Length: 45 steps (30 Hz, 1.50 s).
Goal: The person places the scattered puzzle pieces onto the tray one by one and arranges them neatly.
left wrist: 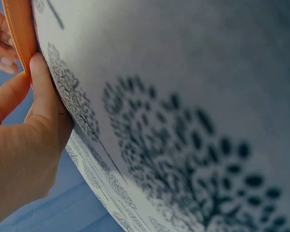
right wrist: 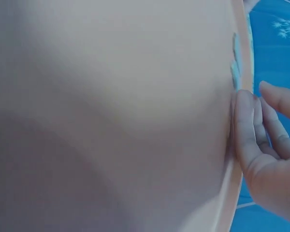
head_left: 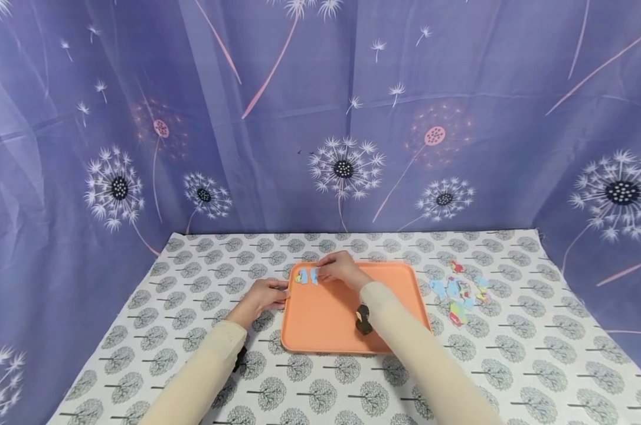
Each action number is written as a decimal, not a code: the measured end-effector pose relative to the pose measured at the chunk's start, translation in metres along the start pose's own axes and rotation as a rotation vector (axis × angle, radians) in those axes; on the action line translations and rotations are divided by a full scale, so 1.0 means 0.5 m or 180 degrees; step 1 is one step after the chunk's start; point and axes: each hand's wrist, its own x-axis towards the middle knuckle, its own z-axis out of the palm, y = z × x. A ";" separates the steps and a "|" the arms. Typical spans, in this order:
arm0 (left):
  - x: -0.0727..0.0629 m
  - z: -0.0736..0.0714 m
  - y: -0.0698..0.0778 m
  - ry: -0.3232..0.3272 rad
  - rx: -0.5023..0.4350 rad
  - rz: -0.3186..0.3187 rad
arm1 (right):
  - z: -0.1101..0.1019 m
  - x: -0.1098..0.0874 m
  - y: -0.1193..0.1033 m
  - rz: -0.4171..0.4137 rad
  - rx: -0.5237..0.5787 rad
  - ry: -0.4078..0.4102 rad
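An orange tray (head_left: 326, 324) lies on the table, and my left hand (head_left: 264, 297) pinches its left edge. In the left wrist view the thumb and a finger of that left hand (left wrist: 34, 140) meet at the orange rim (left wrist: 21, 29). Inside the tray's far left corner are two small flat picture pieces: a blue and yellow one (head_left: 301, 276) and a light blue one (head_left: 314, 275). My right hand (head_left: 343, 268) is beside the light blue piece. The right wrist view shows straight fingers (right wrist: 245, 121) against the tray, the thumb apart.
Several colourful flat pieces (head_left: 453, 288) lie scattered on the tree-print tablecloth (head_left: 320, 392) right of the tray. A red piece (head_left: 456, 267) is the farthest of them. A dark object (head_left: 363, 320) shows by my right sleeve. Behind the table hangs a purple dandelion curtain (head_left: 278, 147).
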 end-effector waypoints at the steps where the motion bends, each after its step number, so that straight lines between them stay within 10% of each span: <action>1: 0.000 0.000 0.000 0.0001 -0.0001 0.0000 | -0.005 -0.002 -0.001 -0.0025 0.0003 -0.0028; 31: 0.006 0.002 -0.008 0.0031 0.0041 0.0027 | -0.236 -0.098 0.015 -0.0452 -0.0935 0.0332; 45: 0.003 0.001 -0.007 0.0025 0.0041 0.0067 | -0.348 -0.152 0.036 -0.0352 -0.0571 0.0421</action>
